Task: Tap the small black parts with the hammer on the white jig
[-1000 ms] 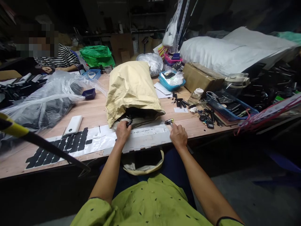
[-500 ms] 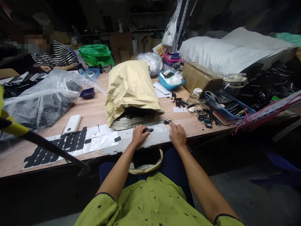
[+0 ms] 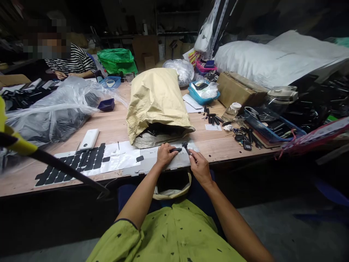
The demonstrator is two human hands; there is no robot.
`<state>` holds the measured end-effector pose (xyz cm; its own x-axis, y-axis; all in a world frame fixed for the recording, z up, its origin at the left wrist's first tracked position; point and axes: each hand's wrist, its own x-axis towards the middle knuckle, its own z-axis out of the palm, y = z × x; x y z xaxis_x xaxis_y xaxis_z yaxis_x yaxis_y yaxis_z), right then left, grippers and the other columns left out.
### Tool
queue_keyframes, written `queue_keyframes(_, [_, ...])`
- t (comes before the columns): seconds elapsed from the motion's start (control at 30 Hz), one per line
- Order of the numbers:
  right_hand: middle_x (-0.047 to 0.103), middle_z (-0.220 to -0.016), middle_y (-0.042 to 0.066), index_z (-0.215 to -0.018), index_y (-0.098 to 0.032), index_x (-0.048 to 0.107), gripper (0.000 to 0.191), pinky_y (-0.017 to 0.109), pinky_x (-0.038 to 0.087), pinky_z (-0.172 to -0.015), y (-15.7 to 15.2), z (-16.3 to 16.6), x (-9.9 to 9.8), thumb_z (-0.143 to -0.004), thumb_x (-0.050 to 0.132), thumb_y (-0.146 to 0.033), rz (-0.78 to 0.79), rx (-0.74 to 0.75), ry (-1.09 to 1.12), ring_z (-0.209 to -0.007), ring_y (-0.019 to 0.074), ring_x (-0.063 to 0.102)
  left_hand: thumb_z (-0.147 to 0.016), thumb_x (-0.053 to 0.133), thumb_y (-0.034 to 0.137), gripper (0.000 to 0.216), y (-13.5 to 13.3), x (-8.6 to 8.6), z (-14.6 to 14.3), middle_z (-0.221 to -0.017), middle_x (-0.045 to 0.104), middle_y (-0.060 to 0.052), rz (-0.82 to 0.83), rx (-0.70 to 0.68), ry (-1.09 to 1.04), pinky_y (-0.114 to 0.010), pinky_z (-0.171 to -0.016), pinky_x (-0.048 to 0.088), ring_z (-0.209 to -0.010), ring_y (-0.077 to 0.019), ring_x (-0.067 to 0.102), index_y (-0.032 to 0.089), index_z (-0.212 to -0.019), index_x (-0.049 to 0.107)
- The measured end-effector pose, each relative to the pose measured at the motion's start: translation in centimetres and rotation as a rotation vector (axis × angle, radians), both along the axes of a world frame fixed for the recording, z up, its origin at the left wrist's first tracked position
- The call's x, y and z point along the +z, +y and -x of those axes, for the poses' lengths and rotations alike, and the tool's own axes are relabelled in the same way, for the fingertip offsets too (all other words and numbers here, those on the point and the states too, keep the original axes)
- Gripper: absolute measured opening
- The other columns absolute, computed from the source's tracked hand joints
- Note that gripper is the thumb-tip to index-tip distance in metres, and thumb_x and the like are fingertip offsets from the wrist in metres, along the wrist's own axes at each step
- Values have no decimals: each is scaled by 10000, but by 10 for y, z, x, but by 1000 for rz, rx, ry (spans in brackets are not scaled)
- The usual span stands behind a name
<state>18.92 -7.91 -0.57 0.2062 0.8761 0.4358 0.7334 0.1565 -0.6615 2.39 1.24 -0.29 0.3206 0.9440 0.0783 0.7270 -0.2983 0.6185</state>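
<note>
My left hand (image 3: 165,155) rests at the table's front edge, its fingers closed on a small slim black piece (image 3: 177,149) that sticks out to the right. In my right hand (image 3: 201,168) is a small hammer (image 3: 185,145) with a dark round head, held by its handle. The hammer head is just right of the black piece; whether they touch I cannot tell. Both hands are over a grey sheet (image 3: 152,160). Right behind them lies a cream sack (image 3: 156,94), its mouth towards me, with dark pieces inside.
On the left are a white power bank (image 3: 89,139), a sheet of black stickers (image 3: 62,169) and a clear plastic bag (image 3: 51,120). Black parts (image 3: 212,118), a jar (image 3: 231,111) and a blue basket (image 3: 272,123) stand right. A co-worker in a striped top (image 3: 79,60) sits far left.
My right hand has moved left with the hammer, and the hammer head has turned and come close to the black piece. My left hand keeps its hold. The view has shifted slightly.
</note>
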Motion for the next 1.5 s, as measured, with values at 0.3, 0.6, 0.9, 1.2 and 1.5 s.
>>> queue_keyframes(0.3, [747, -1040, 96, -1125, -210, 727, 364, 374, 542, -904, 9, 1, 0, -896, 443, -217, 88, 18, 15, -980, 225, 675, -822, 725, 321, 195, -1, 2, -4, -903, 649, -29, 10, 6, -5, -350, -886, 444, -936, -219, 560, 295, -1004, 792])
queue_keyframes(0.6, [741, -1010, 89, -1130, -220, 724, 357, 350, 539, -878, 5, 13, -1, -898, 452, -223, 71, 91, -6, -946, 213, 672, -813, 721, 314, 166, -3, 2, -8, -887, 652, -23, 25, 28, -24, -350, -854, 439, -915, -220, 557, 313, -959, 799])
queue_keyframes(0.9, [684, -970, 102, -1132, -201, 720, 359, 314, 462, -780, 24, -48, -5, -887, 458, -188, 106, -219, -219, -885, 214, 601, -793, 737, 331, 194, -1, -2, -10, -922, 665, -32, 30, 29, -31, -372, -896, 446, -956, -239, 554, 304, -976, 797])
queue_keyframes(1.2, [577, -862, 92, -1137, -198, 730, 347, 301, 298, -623, 40, -79, -18, -877, 510, -135, 223, -465, -486, -762, 197, 485, -766, 765, 346, 211, 0, -6, -8, -919, 652, -35, 18, 4, -30, -380, -900, 447, -958, -244, 554, 304, -970, 797])
queue_keyframes(1.5, [563, -848, 102, -1099, -179, 720, 321, 313, 279, -608, 42, -69, -20, -896, 473, -157, 150, -502, -602, -770, 209, 480, -678, 847, 333, 205, -21, 3, 26, -1105, 663, -32, 49, -325, -31, -416, -1001, 413, -1086, -259, 544, 319, -878, 806])
